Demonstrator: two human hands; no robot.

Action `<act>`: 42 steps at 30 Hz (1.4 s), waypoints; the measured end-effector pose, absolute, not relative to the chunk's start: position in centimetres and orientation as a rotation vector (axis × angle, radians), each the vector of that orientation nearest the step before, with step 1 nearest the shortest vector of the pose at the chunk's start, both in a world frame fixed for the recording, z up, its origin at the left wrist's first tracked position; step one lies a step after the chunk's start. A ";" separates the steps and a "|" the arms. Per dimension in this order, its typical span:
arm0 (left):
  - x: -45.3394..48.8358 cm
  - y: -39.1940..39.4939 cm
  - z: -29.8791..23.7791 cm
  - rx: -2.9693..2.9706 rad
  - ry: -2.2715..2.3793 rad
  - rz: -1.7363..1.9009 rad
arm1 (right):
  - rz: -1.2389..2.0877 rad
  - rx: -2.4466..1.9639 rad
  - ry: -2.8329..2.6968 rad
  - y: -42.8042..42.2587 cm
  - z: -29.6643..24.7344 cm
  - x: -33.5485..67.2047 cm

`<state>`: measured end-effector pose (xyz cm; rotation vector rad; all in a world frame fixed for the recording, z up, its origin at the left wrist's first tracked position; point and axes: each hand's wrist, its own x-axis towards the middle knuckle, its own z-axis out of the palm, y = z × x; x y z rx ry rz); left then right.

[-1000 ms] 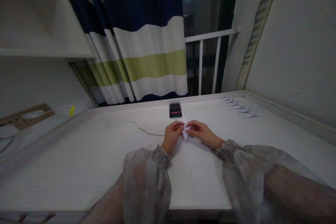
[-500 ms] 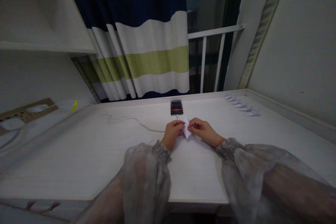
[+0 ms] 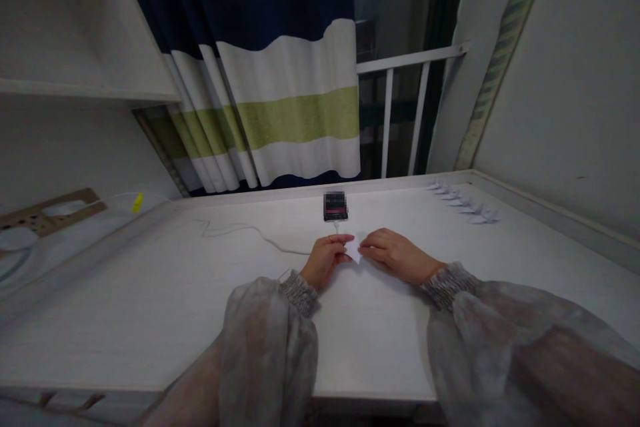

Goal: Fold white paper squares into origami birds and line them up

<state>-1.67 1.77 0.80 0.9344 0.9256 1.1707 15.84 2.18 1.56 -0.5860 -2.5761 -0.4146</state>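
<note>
the charging cable (image 3: 280,247) trails just beside the left hand (image 3: 327,259); a dragging sleeve could snag it and tug the phone (image 3: 335,205). both hands pinch the white paper (image 3: 354,249) down on the desk (image 3: 150,320), the right hand (image 3: 397,255) lying flatter; uneven pressure could skew the crease. half a second ago the paper was held raised between the fingertips.

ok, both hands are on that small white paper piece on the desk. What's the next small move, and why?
Probably press down and slide the right hand's fingertips along the fold to sharpen the crease. The small white folded paper piece lies low against the white wooden desk. The left hand grips its left edge and the right hand touches its right edge, so it looks steadied for a crease.
</note>
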 end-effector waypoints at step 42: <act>-1.0 1.3 0.1 1.278 0.799 1.016 | 0.151 -1.139 -2.133 1.2 0.1 14.0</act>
